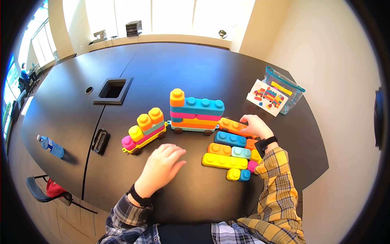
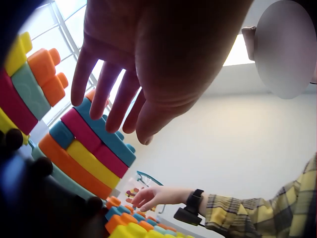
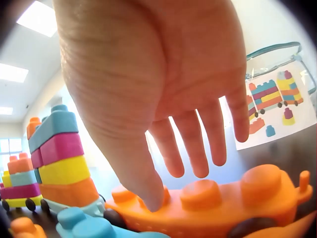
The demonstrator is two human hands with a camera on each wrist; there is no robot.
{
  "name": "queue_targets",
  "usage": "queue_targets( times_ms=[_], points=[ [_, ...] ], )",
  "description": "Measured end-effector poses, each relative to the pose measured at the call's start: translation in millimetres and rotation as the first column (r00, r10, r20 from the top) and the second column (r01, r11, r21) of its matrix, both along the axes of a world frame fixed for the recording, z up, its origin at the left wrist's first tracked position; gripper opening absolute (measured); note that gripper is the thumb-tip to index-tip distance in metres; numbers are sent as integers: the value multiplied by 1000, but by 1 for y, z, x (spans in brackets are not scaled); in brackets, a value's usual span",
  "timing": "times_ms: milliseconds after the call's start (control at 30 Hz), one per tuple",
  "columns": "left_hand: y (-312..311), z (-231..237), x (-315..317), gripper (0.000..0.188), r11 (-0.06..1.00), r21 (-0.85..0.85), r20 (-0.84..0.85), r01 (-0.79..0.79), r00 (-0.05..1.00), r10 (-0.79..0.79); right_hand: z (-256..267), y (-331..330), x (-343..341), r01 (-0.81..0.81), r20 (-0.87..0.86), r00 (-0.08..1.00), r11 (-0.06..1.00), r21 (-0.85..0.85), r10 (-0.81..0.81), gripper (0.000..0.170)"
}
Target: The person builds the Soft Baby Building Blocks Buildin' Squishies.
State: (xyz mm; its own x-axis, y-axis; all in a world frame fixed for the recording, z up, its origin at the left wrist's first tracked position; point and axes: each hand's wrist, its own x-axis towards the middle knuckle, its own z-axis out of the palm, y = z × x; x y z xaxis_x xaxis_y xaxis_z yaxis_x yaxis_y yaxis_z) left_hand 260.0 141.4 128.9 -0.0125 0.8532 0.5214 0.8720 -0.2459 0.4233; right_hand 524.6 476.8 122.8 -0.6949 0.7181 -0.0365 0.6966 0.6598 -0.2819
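Note:
My right hand (image 1: 256,126) is over the orange wheeled wagon base (image 1: 230,125), fingers extended downward. In the right wrist view its thumb (image 3: 151,191) overlaps the studs at the base's near side. That base adjoins the middle wagon (image 1: 197,125), stacked with orange, yellow, pink and blue bricks. Left of it stands a yellow wagon (image 1: 151,138) with pink, teal, yellow and orange bricks. My left hand (image 1: 162,166) hovers empty in front of the wagons, fingers loosely extended. Loose bricks lie below my right hand, among them a long yellow brick (image 1: 224,162) and a blue brick (image 1: 230,138).
A picture card (image 1: 264,97) leans on a clear zip bag (image 1: 293,87) at the back right. On the left are a water bottle (image 1: 52,147), a black tabletop fitting (image 1: 100,141) and a square table opening (image 1: 97,99). A chair (image 1: 38,190) stands beyond the table's left edge.

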Motion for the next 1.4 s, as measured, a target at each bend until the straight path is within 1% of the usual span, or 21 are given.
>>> queue_targets(
  times_ms=[33, 100, 167, 300, 400, 433, 500, 533, 567, 633, 700, 767, 833, 900, 933, 1000, 1067, 1100, 1167, 1200, 1400],
  points=[
    [-2, -1, 5, 35, 1000, -19, 0, 22, 1000, -22, -1, -1, 1, 34, 81, 996, 999, 3, -34, 47],
    [-4, -3, 12, 34, 999, -29, 20, 38, 999, -37, -3, -1, 2, 66, 109, 992, 998, -12, -65, 51],
    [-7, -5, 14, 34, 998, -39, 39, 49, 998, -47, -2, -4, 0, 110, 152, 984, 989, -95, -95, 52],
    [-12, -6, 14, 32, 998, -57, 80, 34, 996, -30, -9, 1, 4, 59, 186, 981, 997, -48, -49, 52],
    [-18, -6, 11, 32, 998, -54, 106, 23, 994, -17, 2, 1, 16, 93, 51, 994, 995, 43, -95, 50],
    [-20, -6, 10, 32, 998, -56, 117, 11, 993, -5, 14, -3, 21, 154, 21, 988, 987, 50, -155, 52],
    [-27, -5, 8, 33, 998, -65, 129, -8, 991, 16, 40, -18, 35, 232, -129, 963, 971, -60, -238, 54],
    [-29, -4, 7, 33, 997, -72, 142, -29, 989, 39, 41, -24, 46, 186, -223, 959, 982, 32, -174, 53],
    [-32, -5, 7, 33, 997, -71, 145, -23, 989, 33, 48, -39, 52, 191, -221, 959, 981, 34, -179, 53],
    [-36, -6, 5, 35, 996, -55, 182, -63, 981, 73, 65, -77, 61, 61, -349, 937, 995, 83, -28, 50],
    [-40, -8, 4, 39, 995, -71, 203, -65, 976, 78, 70, -124, 58, -56, -447, 893, 998, 18, 58, 49],
    [-45, -8, 4, 46, 993, -107, 280, -42, 957, 71, 68, -172, 47, -119, -323, 939, 993, 25, 121, 51],
    [-49, -12, 3, 49, 990, -137, 308, -22, 949, 64, 42, -201, 33, -261, -245, 926, 956, 133, 287, 52],
    [-53, -17, 4, 53, 986, -168, 334, -3, 941, 60, 22, -223, 16, -330, -189, 923, 942, 57, 335, 54],
    [-55, -19, 5, 56, 979, -201, 325, 29, 945, 39, 12, -230, 8, -352, -177, 916, 933, 74, 360, 53],
    [-57, -22, 8, 60, 971, -231, 315, 58, 949, 18, -3, -238, -5, -364, -130, 920, 929, 68, 370, 54],
    [-59, -25, 13, 67, 948, -307, 236, 90, 972, -16, -8, -244, -12, -375, -111, 919, 926, 52, 379, 55],
    [-61, -29, 15, 67, 948, -308, 236, 86, 972, -11, -13, -246, -14, -388, -89, 917, 921, 39, 390, 54],
    [-59, -36, 16, 71, 918, -385, 138, 96, 989, -45, -21, -246, -18, -402, -70, 912, 915, 34, 403, 54],
    [-58, -37, 18, 72, 912, -399, 125, 92, 991, -45, -25, -247, -18, -398, -71, 914, 917, 33, 399, 53],
    [-56, -47, 23, 63, 910, -408, 109, 76, 993, -35, -30, -248, -18, -405, -92, 909, 914, 34, 406, 52]
  ],
)
